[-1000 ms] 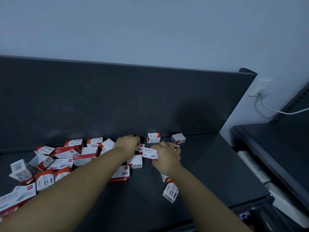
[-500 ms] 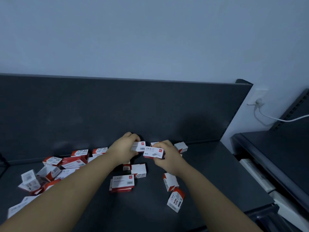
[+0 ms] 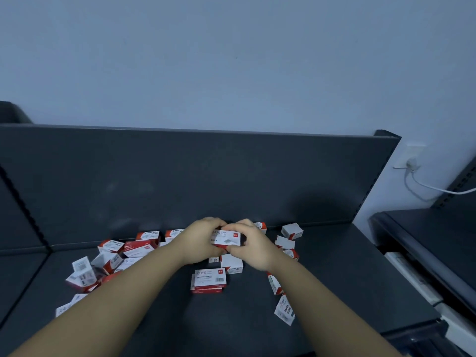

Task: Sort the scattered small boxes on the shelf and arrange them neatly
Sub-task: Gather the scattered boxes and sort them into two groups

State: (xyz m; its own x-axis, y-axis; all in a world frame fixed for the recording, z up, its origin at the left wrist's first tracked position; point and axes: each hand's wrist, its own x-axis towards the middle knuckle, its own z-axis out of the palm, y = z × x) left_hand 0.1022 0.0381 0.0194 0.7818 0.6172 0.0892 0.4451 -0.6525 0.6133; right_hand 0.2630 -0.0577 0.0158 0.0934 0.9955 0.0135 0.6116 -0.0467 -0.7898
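Near edge of the shelf point(image 3: 231, 328): a tilted box point(image 3: 284, 309) and a flat stack point(image 3: 209, 279). Behind them, our left hand point(image 3: 203, 240) and right hand point(image 3: 253, 249) both curl round one staple box point(image 3: 228, 238); we judge this the gathering step. Next: seat it square on a stack. The loose pile point(image 3: 108, 261) at left and strays by the back panel point(image 3: 206, 176) crowd the room.

Dim, cool, bluish light is washing evenly over everything, leaving the pale blue-grey painted wall point(image 3: 231, 60) flat and faintly grainy while the dark grey metal shelf point(image 3: 334, 279) is swallowing most surface detail. A soft, round-edged shadow is lying on the shelf's dark grey upright back panel point(image 3: 154, 176) toward its right end. The wide lens is bowing straight edges near the borders, and the print on the small red-and-white cardboard boxes point(image 3: 210, 278) is smearing into blur.
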